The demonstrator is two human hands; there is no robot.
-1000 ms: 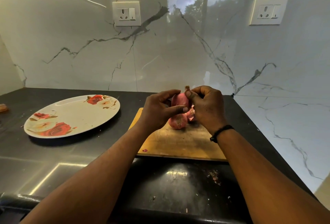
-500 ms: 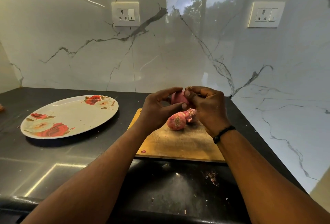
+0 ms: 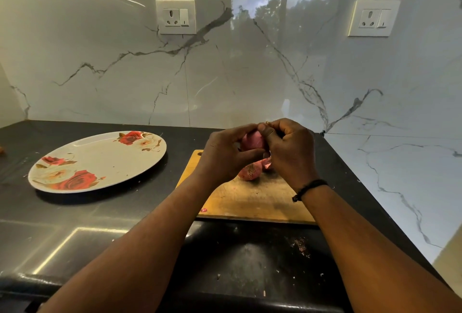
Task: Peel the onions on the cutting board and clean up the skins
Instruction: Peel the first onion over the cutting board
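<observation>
Both forearms reached forward from the near edge of the counter (image 3: 75, 212) and met above the far edge of the cutting board (image 3: 252, 202). The left hand (image 3: 222, 157) cupped a pink onion (image 3: 252, 140), fingers over its top and thumb beneath. The right hand (image 3: 290, 152) was curled against it, thumb pressed on the onion's top. A second onion (image 3: 250, 170) lay on the board just below the hands, near its far edge.
</observation>
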